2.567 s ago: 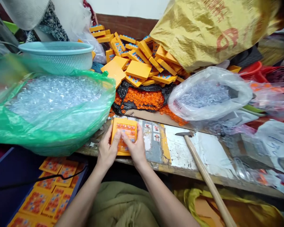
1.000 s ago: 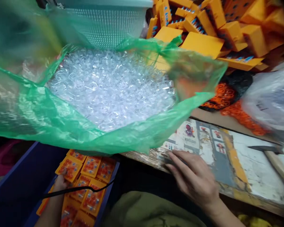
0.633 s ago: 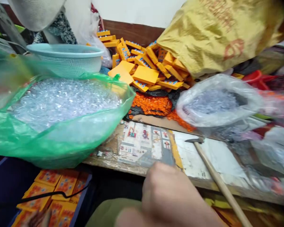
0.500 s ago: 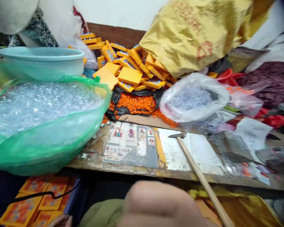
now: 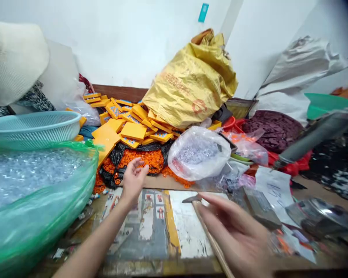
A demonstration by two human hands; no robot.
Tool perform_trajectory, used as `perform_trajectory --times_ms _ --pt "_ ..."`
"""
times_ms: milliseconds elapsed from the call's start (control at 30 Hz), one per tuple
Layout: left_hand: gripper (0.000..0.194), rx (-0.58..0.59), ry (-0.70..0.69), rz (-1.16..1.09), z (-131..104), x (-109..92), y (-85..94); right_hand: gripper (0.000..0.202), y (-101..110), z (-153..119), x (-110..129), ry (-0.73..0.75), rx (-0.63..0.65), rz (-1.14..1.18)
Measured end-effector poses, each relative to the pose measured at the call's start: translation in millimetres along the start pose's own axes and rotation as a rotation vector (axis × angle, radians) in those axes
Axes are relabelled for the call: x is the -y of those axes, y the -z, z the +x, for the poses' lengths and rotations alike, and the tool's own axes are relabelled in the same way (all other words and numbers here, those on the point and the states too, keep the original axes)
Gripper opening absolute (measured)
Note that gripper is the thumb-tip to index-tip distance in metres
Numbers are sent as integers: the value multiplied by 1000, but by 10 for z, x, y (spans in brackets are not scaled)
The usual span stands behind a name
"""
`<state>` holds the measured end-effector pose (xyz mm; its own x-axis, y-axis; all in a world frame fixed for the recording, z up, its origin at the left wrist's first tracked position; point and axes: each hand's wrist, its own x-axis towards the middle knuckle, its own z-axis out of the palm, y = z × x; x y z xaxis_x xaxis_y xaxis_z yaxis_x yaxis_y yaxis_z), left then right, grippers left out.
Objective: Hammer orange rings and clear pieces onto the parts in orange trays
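Observation:
My left hand reaches over the small orange plastic rings heaped in a black bag. Its fingers are apart and slightly curled, with nothing visible in them. On the right, my right hand hovers blurred by the head of a hammer, fingers stretched out and thumb near the handle. The hammer lies on a white board, its wooden handle running toward me and partly covered by that hand. Just beyond is a white plastic bag of small clear pieces.
A large green bag of clear pieces fills the left, before a light-blue basket. Yellow boxes pile up at the back under a yellow sack. Papers and plastic scraps clutter the right.
The view has tilted up and shifted right. My left hand has come in over the orange rings. My right hand, or the blurred hand low in front, has risen beside the hammer, which stays on the board.

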<state>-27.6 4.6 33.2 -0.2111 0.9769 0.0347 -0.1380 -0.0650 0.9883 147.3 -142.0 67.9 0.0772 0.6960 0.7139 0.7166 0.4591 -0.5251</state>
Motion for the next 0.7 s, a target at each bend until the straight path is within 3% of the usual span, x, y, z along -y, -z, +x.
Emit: perform_trajectory --times_ms 133,300,500,700 --pt "36 -87 131 -111 856 -204 -274 27 -673 687 -409 -76 332 22" --pt "32 -141 272 -263 1475 -249 -337 33 -1407 1642 -753 56 366 -146" --pt "33 -316 430 -445 1899 -219 -485 28 -2217 2809 -793 174 402 -367" --pt "25 -453 436 -568 1957 -103 -513 38 -2994 3500 -867 124 435 -537"
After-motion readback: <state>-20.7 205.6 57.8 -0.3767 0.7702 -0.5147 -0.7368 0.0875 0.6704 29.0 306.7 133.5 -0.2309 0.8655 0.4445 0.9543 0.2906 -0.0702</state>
